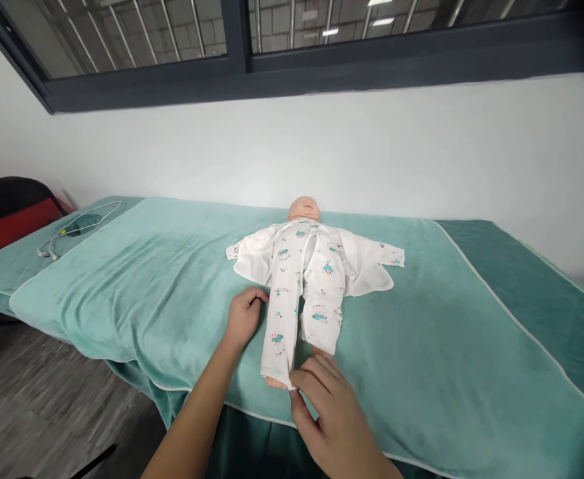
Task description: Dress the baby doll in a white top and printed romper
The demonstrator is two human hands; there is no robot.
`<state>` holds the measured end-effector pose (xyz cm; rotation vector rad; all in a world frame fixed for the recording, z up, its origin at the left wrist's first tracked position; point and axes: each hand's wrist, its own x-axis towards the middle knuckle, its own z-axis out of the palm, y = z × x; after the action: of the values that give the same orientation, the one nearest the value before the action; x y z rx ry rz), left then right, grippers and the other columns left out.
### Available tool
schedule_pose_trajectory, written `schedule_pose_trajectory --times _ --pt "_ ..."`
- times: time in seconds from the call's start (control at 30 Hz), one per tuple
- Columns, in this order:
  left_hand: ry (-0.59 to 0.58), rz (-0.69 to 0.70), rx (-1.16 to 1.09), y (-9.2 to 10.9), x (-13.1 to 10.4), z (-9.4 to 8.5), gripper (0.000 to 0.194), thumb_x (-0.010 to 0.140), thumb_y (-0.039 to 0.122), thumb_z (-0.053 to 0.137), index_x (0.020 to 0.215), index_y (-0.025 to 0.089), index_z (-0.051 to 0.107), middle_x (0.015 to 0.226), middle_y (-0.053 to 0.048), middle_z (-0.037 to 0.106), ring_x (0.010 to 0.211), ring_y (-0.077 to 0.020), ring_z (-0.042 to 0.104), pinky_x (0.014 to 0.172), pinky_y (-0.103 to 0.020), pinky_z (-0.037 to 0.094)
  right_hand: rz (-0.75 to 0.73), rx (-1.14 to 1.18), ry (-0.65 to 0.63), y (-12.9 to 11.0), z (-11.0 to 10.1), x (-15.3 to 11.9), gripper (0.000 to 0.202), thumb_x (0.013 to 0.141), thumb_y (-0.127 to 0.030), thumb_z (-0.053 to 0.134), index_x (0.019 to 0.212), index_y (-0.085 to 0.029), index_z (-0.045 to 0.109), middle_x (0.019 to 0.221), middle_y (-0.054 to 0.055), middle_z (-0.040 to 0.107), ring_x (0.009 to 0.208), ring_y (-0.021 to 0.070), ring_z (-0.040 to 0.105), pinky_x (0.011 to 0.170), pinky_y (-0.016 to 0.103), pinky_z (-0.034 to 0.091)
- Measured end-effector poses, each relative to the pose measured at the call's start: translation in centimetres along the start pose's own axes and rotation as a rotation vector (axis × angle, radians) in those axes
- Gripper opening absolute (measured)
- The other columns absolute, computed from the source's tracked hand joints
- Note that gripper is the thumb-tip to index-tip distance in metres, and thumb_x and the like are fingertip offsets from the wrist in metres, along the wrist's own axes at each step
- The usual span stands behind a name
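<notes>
– Right hand (pixel 336 414)?
– Pinching the pants (pixel 281 306), near end of the left leg.
– And left hand (pixel 245 318)?
– Curled, by the pants' left side. Can't tell if holding any.
– And the doll (pixel 304 209)?
– In pants and white top (pixel 257 256), on the green cloth (pixel 422 332), head far.
– Farther out?
– Cord (pixel 51 251) left, wall (pixel 372 146) far.

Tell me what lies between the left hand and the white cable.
Between the left hand and the white cable, the head view shows only rumpled green cloth, no separate object.
</notes>
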<state>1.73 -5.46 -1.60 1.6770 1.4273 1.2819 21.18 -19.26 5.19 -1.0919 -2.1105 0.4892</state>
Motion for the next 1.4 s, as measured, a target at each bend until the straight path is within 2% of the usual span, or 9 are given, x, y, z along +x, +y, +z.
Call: schedule_pose_trajectory --times 0.1,0.3,0.53,0.7,0.87,1.07,1.17,1.27,1.4 --pt "0.005 0.002 -0.005 0.1 0.0 0.0 0.025 0.077 0.009 0.043 0.073 0.019 0.066 0.080 -0.001 0.071 0.081 -0.0168 0.064 0.079 -0.029 0.048 0.011 0.008 0.002 0.9 -0.2 -1.0 0.020 0.094 -0.010 0.047 0.101 -0.024 0.059 0.092 0.004 0.061 0.090 0.0193 0.057 0.089 0.040 0.047" --pt "0.000 -0.009 -0.038 -0.2 -0.2 0.1 0.024 0.077 0.010 0.044 0.074 0.019 0.066 0.087 -0.002 0.073 0.088 -0.0182 0.065 0.084 -0.032 0.048 0.254 -0.219 0.257 5.0 -0.3 -3.2 0.036 0.092 -0.007 0.044 0.123 -0.024 0.052 0.124 0.010 0.057 0.114 0.0241 0.055 0.087 0.039 0.052" --pt "-0.003 -0.012 -0.025 -0.4 -0.1 0.1 0.024 0.077 0.011 0.044 0.075 0.019 0.066 0.085 -0.002 0.072 0.086 -0.0185 0.065 0.084 -0.032 0.047 0.313 -0.193 0.274 7.2 0.7 -1.9 0.015 0.093 -0.016 0.051 0.106 -0.022 0.057 0.107 0.007 0.063 0.098 0.0230 0.060 0.083 0.040 0.050" --pt "-0.004 -0.010 -0.017 -0.2 -0.1 0.0 0.024 0.077 0.012 0.043 0.074 0.019 0.066 0.083 -0.002 0.072 0.085 -0.0184 0.064 0.083 -0.032 0.047 0.269 0.093 0.287 4.8 -1.3 -1.6 0.011 0.089 -0.013 0.050 0.085 -0.022 0.050 0.084 0.002 0.059 0.077 0.0167 0.058 0.069 0.030 0.048" --pt "-0.001 -0.010 -0.030 -0.2 -0.2 0.1 0.024 0.078 0.011 0.044 0.075 0.019 0.066 0.085 -0.002 0.072 0.086 -0.0183 0.065 0.083 -0.032 0.048 0.160 0.205 0.272 2.5 -3.5 -2.8 0.014 0.090 -0.010 0.045 0.088 -0.023 0.049 0.085 0.002 0.058 0.075 0.0157 0.057 0.063 0.027 0.046" --pt "-0.008 0.020 0.011 -0.5 -0.2 0.1 0.024 0.080 0.010 0.043 0.075 0.020 0.065 0.084 -0.002 0.071 0.084 -0.0180 0.065 0.083 -0.032 0.049 0.183 0.091 0.020 4.5 -3.8 -3.6 0.021 0.091 -0.010 0.043 0.082 -0.022 0.057 0.078 0.001 0.061 0.072 0.0149 0.060 0.064 0.027 0.048" --pt "0.002 0.127 0.154 -0.3 0.0 0.4 0.029 0.081 0.007 0.043 0.088 0.020 0.067 0.097 -0.005 0.071 0.096 -0.0204 0.063 0.090 -0.037 0.050 0.199 0.010 0.100 6.6 -4.2 -2.4 0.023 0.092 -0.013 0.042 0.080 -0.022 0.060 0.078 0.002 0.062 0.071 0.0158 0.061 0.064 0.029 0.049" --pt "0.044 0.287 0.403 0.2 0.5 1.0 0.031 0.084 0.010 0.051 0.108 0.021 0.067 0.123 -0.009 0.065 0.123 -0.0285 0.052 0.105 -0.047 0.043 0.170 -0.205 0.242 9.8 -4.5 0.9 0.026 0.089 -0.010 0.042 0.093 -0.020 0.065 0.099 0.008 0.067 0.094 0.0223 0.062 0.082 0.038 0.052" --pt "0.062 0.404 0.629 0.7 1.4 1.5 0.027 0.086 0.016 0.059 0.112 0.021 0.066 0.130 -0.013 0.060 0.128 -0.0345 0.045 0.105 -0.051 0.039 0.114 -0.425 0.163 14.3 -4.2 5.7 0.041 0.083 -0.002 0.042 0.111 -0.015 0.069 0.120 0.014 0.065 0.116 0.0270 0.054 0.100 0.045 0.045"
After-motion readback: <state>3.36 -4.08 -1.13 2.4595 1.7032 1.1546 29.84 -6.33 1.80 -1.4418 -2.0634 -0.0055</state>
